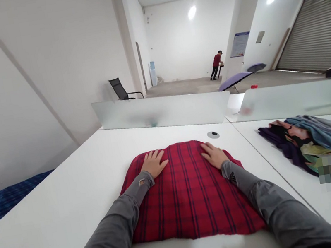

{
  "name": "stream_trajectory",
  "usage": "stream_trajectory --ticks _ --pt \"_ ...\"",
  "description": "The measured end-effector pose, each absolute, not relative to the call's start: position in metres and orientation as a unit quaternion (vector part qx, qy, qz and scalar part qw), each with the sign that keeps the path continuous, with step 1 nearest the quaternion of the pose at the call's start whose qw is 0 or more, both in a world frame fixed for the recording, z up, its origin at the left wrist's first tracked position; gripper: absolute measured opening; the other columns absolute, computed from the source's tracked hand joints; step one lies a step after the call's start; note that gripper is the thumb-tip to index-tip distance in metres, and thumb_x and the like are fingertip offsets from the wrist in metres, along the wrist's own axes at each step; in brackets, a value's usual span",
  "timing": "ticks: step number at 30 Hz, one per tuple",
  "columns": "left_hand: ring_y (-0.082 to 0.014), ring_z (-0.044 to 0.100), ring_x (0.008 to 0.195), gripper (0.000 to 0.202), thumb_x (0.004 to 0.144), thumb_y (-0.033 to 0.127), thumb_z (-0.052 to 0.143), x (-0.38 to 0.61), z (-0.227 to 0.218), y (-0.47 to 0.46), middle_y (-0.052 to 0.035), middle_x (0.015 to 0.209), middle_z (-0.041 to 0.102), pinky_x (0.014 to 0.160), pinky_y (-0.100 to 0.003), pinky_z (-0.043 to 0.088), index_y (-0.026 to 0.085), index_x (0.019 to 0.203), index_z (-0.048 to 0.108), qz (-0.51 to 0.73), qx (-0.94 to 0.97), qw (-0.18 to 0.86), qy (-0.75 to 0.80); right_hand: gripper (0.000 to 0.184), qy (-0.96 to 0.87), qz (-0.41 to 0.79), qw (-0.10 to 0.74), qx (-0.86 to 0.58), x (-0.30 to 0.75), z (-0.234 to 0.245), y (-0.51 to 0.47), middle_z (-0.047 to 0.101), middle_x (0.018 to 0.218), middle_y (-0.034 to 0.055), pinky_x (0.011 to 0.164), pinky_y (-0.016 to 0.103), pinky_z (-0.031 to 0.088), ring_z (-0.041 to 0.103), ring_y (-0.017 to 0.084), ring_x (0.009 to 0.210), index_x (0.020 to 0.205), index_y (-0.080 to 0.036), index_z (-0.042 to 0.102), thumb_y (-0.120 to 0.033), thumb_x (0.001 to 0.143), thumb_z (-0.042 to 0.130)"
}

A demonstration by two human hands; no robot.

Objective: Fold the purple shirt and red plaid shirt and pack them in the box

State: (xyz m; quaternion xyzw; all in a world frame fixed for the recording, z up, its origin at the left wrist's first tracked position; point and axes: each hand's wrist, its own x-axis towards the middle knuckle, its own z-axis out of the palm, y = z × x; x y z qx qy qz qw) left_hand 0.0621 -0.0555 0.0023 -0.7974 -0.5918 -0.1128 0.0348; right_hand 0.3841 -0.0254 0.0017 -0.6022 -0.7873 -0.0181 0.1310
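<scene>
A red plaid cloth [191,195] with dark stripes, perhaps a garment, is spread over the white desk [79,196] in front of me. My left hand [153,164] rests flat on its upper left part, fingers stretched out. On the upper right part lies my right hand [214,156], its fingers also extended and pressed on the fabric. Neither hand grips anything. Grey sleeves cover both forearms, and the right one hides part of the cloth's right edge.
A pile of clothes [318,137] lies on the adjoining desk to the right. A frosted divider [163,109] runs along the back edge, near a round cable hole cover [213,135]. Blue checked fabric [10,194] shows at far left. Another person [217,65] stands far back.
</scene>
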Motion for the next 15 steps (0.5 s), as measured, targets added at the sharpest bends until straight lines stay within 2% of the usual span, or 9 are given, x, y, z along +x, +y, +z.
stream_trajectory --ticks 3,5,7,10,12,15 --pt "-0.0342 0.032 0.139 0.064 0.095 0.058 0.029 0.055 -0.005 -0.051 -0.0088 0.152 0.037 0.113 -0.056 0.024 0.021 0.146 0.037 -0.122 -0.779 0.041 -0.614 0.052 -0.711 -0.028 0.200 -0.673 0.406 0.001 -0.012 0.043 0.144 0.0201 0.104 0.043 0.041 0.047 0.028 0.128 0.138 -0.011 0.049 -0.031 0.091 0.041" --pt "-0.0337 0.031 0.139 0.063 0.095 0.058 0.027 0.054 -0.005 -0.052 -0.0071 0.153 0.036 0.113 -0.056 0.023 0.024 0.147 0.036 -0.119 -0.782 0.038 -0.610 0.048 -0.704 -0.062 0.216 -0.674 0.412 0.003 -0.016 0.044 0.142 0.0208 0.103 0.045 0.042 0.046 0.031 0.128 0.132 -0.011 0.055 -0.032 0.090 0.043" --pt "-0.0327 0.031 0.139 0.062 0.095 0.057 0.027 0.056 -0.003 -0.055 -0.0073 0.154 0.035 0.113 -0.057 0.023 0.024 0.148 0.034 -0.121 -0.783 0.041 -0.609 0.047 -0.745 -0.088 0.197 -0.632 0.407 0.004 -0.029 0.043 0.144 0.0172 0.104 0.051 0.038 0.039 0.032 0.133 0.132 -0.016 0.055 -0.037 0.092 0.042" --pt "-0.0325 0.027 0.141 0.060 0.096 0.053 0.029 0.058 0.000 -0.058 -0.0073 0.156 0.029 0.111 -0.059 0.024 0.026 0.150 0.029 -0.127 -0.787 0.056 -0.601 0.046 -0.822 -0.053 0.104 -0.557 0.394 0.007 -0.051 0.040 0.149 0.0076 0.106 0.061 0.030 0.031 0.031 0.139 0.137 -0.028 0.050 -0.040 0.094 0.040" --pt "-0.0336 0.028 0.141 0.056 0.097 0.050 0.030 0.058 0.001 -0.059 -0.0063 0.156 0.030 0.110 -0.061 0.023 0.029 0.148 0.031 -0.112 -0.794 0.051 -0.595 0.044 -0.825 -0.012 0.076 -0.559 0.394 0.014 -0.061 0.042 0.148 0.0054 0.106 0.060 0.031 0.033 0.030 0.137 0.134 -0.030 0.052 -0.039 0.092 0.045" --pt "-0.0344 0.032 0.139 0.051 0.097 0.047 0.032 0.058 0.004 -0.061 -0.0070 0.153 0.036 0.110 -0.065 0.020 0.030 0.144 0.040 -0.100 -0.787 0.043 -0.607 0.041 -0.779 -0.013 0.118 -0.616 0.418 0.027 -0.076 0.050 0.141 0.0128 0.102 0.048 0.040 0.046 0.028 0.128 0.126 -0.020 0.059 -0.036 0.091 0.046"
